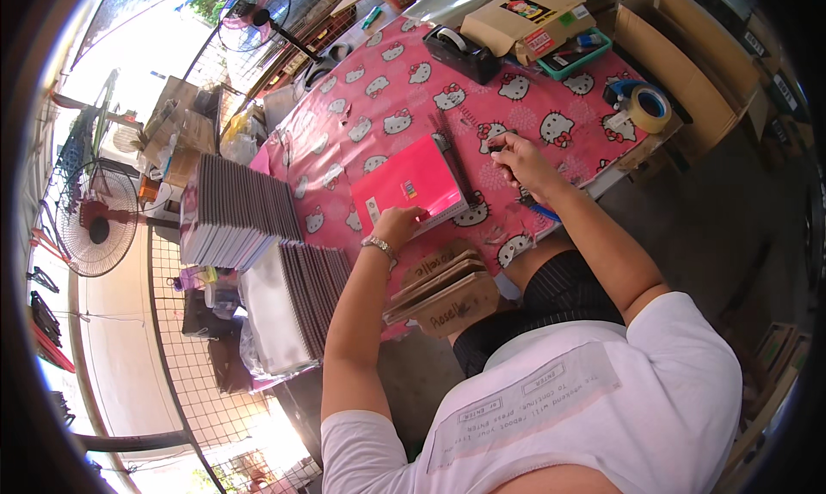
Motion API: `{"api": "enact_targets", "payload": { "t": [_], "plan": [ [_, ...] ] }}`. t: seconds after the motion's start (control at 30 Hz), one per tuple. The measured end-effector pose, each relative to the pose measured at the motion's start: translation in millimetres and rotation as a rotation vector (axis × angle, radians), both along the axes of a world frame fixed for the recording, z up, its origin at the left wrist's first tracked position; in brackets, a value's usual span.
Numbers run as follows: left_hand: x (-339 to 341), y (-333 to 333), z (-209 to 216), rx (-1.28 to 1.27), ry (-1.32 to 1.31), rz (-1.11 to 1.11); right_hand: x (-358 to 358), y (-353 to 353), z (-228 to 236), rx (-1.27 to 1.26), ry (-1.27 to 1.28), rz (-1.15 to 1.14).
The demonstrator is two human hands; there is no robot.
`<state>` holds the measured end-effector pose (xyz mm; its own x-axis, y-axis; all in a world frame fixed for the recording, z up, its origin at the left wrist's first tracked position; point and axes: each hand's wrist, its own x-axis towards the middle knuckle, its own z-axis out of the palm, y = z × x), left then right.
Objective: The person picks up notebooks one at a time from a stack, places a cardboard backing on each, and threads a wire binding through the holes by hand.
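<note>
A notebook (403, 182) with a glossy red-pink cover lies on the pink patterned tablecloth in front of me. A dark spiral coil (453, 160) runs along its right side. My left hand (397, 226), with a watch (379, 246) on its wrist, grips the notebook's near edge, fingers curled on the cover. To the right of the coil, my right hand (527, 164) is raised over the cloth, its fingertips pinched on something small and dark that I cannot make out. Below that hand lies a blue-handled tool (540, 209), partly hidden by the forearm.
Tall stacks of spiral-bound notebooks (237, 210) stand at the left. Cardboard pieces (443, 289) stick up at the near edge. Farther off are a tape dispenser (462, 53), a cardboard box (527, 19), a green tray (578, 57) and tape rolls (647, 108). Fans (99, 227) stand left.
</note>
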<state>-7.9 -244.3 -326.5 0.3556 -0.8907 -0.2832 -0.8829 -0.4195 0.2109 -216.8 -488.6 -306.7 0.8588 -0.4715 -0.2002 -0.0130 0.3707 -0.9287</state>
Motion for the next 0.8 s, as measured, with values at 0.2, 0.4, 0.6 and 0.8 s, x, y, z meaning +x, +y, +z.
{"api": "enact_targets", "payload": {
  "t": [0.2, 0.4, 0.6, 0.8],
  "plan": [
    [-7, 2, -5, -0.013, -0.043, -0.022, 0, 5, -2, 0.012, 0.029, 0.024],
    [0, 3, -3, 0.005, 0.045, 0.018, 6, 11, -16, 0.103, 0.046, 0.045],
    [14, 11, -14, -0.058, 0.025, -0.049, 36, 62, -61, 0.257, 0.153, 0.021],
    [6, 9, -17, -0.129, 0.012, 0.011, 55, 76, -89, -0.095, 0.331, 0.053]
  ]
}}
